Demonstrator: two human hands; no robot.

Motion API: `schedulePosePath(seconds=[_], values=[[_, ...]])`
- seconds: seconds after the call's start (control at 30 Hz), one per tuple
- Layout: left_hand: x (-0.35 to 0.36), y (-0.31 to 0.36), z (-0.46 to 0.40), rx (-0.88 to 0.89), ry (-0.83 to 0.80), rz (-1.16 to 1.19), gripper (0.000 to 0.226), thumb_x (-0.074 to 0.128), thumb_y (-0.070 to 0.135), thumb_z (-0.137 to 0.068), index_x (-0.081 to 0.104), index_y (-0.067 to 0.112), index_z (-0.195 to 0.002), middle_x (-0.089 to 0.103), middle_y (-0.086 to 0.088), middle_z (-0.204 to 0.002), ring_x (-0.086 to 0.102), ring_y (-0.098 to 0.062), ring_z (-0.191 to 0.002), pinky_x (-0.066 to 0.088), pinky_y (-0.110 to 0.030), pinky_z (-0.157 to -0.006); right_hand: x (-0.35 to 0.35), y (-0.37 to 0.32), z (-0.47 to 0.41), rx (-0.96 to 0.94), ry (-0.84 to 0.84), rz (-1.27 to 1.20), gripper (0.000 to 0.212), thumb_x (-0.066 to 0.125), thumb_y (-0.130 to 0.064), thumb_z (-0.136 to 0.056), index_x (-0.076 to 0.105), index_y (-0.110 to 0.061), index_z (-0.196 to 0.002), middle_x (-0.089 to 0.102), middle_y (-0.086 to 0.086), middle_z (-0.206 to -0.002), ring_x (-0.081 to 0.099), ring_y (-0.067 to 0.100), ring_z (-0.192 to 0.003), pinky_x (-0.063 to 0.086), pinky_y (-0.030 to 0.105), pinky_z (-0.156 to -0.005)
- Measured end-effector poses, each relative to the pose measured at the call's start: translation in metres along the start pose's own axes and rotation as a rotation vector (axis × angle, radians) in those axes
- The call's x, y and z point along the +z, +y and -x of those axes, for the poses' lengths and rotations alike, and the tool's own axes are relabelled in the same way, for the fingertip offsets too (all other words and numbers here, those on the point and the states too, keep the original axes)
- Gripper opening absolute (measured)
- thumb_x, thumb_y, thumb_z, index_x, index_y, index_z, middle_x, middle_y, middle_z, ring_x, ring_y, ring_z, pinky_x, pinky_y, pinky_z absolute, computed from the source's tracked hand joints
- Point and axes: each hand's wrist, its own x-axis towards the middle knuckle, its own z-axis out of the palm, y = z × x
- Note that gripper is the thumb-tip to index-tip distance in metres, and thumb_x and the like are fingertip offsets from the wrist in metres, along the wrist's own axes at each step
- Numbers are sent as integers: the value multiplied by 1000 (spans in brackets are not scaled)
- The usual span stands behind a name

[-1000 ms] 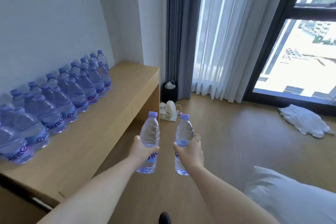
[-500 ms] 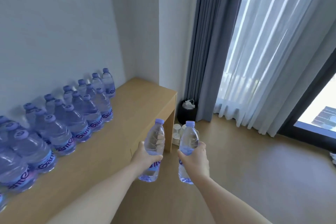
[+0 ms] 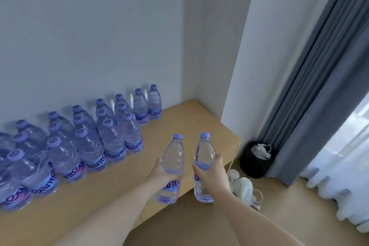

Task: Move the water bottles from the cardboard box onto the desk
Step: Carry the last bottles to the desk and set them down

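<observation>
My left hand [image 3: 159,173] grips a clear water bottle [image 3: 173,158] with a purple cap, held upright over the front part of the wooden desk [image 3: 199,124]. My right hand [image 3: 211,171] grips a second water bottle [image 3: 204,152], upright, at the desk's front edge. Several matching bottles [image 3: 111,138] stand in rows along the wall on the desk's left and back side. The cardboard box is out of view.
A white wall column [image 3: 235,66] closes the desk's far end. On the floor beyond it stand a black bin [image 3: 253,166] with white rubbish, a pale kettle [image 3: 243,187] and cups. Grey curtain [image 3: 319,86] and sheer white curtain [image 3: 343,158] hang at right.
I have come closer and turned left toward the desk. Both hands, still holding their bottles, now sit over the desk's front part instead of over the floor.
</observation>
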Motion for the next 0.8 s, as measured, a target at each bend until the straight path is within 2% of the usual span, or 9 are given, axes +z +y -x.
schedulePosePath(seconds=[0.1,0.17,0.23,0.3,0.5,0.57,0.63,0.73,0.8], values=[[0,7,-24,-49,86,124,62,83,20,-63,42,21,-111,65,-1,-96,66,-14,-83,51,-27,-64,14,-11,-39,2,-106,-110,53,70,-44,-68,32,-32,-103,57,-7,-97,62,12,-80,52,34,-65],[-2,14,-46,-60,148,175,64,84,20,-60,43,20,-109,64,-4,-99,66,-18,-86,53,-31,-70,24,-19,-70,13,-195,-151,53,71,-39,-68,29,-34,-101,58,-6,-97,63,12,-80,48,29,-61],[-6,22,-69,-64,183,209,68,84,23,-55,46,17,-112,65,-7,-102,67,-23,-91,56,-39,-80,33,-27,-102,21,-301,-167,61,75,-37,-70,27,-32,-108,57,-5,-99,63,12,-82,46,26,-60],[-12,28,-92,-67,200,245,67,85,21,-60,48,15,-116,67,-10,-103,68,-24,-92,56,-42,-85,42,-36,-131,27,-395,-186,69,79,-36,-72,26,-30,-116,56,-4,-103,63,12,-86,48,25,-63],[-30,42,-141,-90,208,321,63,82,14,-69,50,11,-123,68,-12,-107,67,-21,-95,56,-34,-81,70,-62,-195,22,-587,-201,69,82,-25,-73,31,-22,-119,57,1,-110,64,14,-94,50,24,-67],[-35,44,-152,-89,207,359,59,81,11,-71,52,10,-123,69,-12,-108,68,-22,-97,56,-36,-85,79,-71,-213,20,-619,-170,67,81,-24,-74,32,-22,-118,58,2,-110,64,14,-93,51,24,-67],[-38,48,-160,-68,219,379,49,79,8,-73,59,11,-118,72,-8,-101,70,-18,-92,57,-32,-79,88,-78,-228,-5,-646,-136,65,80,-22,-74,32,-22,-117,59,2,-109,65,14,-92,51,24,-66],[-44,52,-174,-51,265,423,33,79,11,-75,64,25,-100,73,8,-85,70,-3,-80,52,-14,-61,100,-89,-247,-39,-686,-108,65,81,-24,-72,33,-24,-115,59,1,-110,65,15,-94,52,26,-70],[-50,58,-179,-65,283,441,35,79,23,-77,57,33,-101,69,14,-94,66,-5,-94,50,-14,-70,105,-95,-258,-57,-701,-85,68,82,-29,-66,34,-23,-116,56,2,-113,64,17,-97,52,28,-72]])
